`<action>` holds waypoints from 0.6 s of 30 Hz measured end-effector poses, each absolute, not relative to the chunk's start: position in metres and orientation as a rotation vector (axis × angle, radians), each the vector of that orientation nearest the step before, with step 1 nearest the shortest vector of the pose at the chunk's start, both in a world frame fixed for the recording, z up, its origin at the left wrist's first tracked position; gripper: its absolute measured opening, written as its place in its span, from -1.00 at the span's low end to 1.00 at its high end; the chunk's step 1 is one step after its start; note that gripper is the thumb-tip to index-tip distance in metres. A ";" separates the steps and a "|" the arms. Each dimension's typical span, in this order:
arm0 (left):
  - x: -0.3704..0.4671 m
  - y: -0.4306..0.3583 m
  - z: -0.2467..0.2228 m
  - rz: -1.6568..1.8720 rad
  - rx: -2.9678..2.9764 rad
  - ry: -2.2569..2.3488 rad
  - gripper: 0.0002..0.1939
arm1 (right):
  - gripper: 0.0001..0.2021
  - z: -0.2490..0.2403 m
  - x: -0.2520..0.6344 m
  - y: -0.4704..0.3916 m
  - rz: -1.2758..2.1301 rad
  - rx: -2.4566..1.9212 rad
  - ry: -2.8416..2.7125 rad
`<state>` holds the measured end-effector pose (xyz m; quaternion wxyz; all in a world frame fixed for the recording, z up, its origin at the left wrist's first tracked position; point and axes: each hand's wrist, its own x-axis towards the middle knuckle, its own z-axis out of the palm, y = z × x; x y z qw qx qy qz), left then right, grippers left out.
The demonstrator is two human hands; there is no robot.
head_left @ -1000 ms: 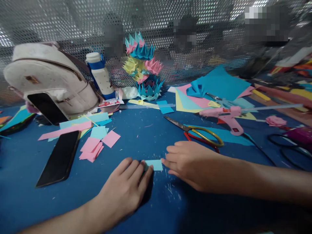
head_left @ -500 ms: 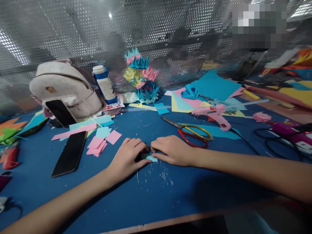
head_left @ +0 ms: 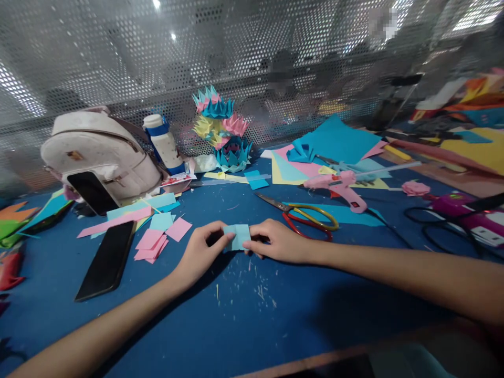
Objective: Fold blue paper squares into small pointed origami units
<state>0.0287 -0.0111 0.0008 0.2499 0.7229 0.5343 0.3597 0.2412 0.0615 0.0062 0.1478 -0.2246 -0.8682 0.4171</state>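
Nearest, pale scraps [head_left: 260, 291] are scattered over the blue table [head_left: 189, 331], in front of the person's hands. The left hand [head_left: 200, 251] and the right hand [head_left: 281, 242] each pinch one end of a small light-blue paper [head_left: 238, 239], thumbs on its near face, a crease running down it; the fingers behind are partly hidden. The paper is held tilted up between them, over the middle of the table.

To the left lies a dark phone [head_left: 106, 260], and between it and the left hand, a loose pile of pink squares [head_left: 151, 244]. Just beyond the right hand, the scissors [head_left: 288, 208] with red and yellow handles bar the way to the blue strip [head_left: 350, 214] that they partly overlap. Past these lies a pink glue gun [head_left: 344, 188], with a paper rose [head_left: 416, 188] to its right.

Farther back on the left, a second phone [head_left: 92, 191] leans against a pale backpack [head_left: 90, 139], beside a white and blue bottle [head_left: 163, 144]. A stack of paper flowers [head_left: 208, 127] and, to its right, large coloured sheets [head_left: 346, 139] sit before the perforated screen [head_left: 137, 63].
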 end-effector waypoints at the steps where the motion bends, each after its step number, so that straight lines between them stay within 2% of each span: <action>1: 0.030 -0.010 0.000 0.979 1.959 1.450 -0.69 | -0.72 0.006 0.241 0.062 1.183 -0.643 -2.495; 5: 0.031 -0.012 -0.003 0.933 1.981 1.429 -0.78 | -0.70 0.004 0.240 0.065 1.010 -0.683 -2.492; 8: 0.027 -0.015 -0.002 0.910 2.059 1.433 -0.92 | -0.84 0.003 0.240 0.067 0.837 -0.659 -2.577; 11: 0.022 -0.015 -0.001 0.894 2.168 1.419 -0.91 | -0.98 0.001 0.241 0.070 0.789 -0.547 -2.618; 14: 0.016 -0.014 -0.001 0.877 2.299 1.370 -0.91 | -0.85 0.000 0.244 0.072 0.741 -0.418 -2.622; 18: 0.010 -0.018 -0.002 0.850 2.543 1.272 -0.84 | -0.68 -0.003 0.247 0.073 0.467 -0.258 -2.674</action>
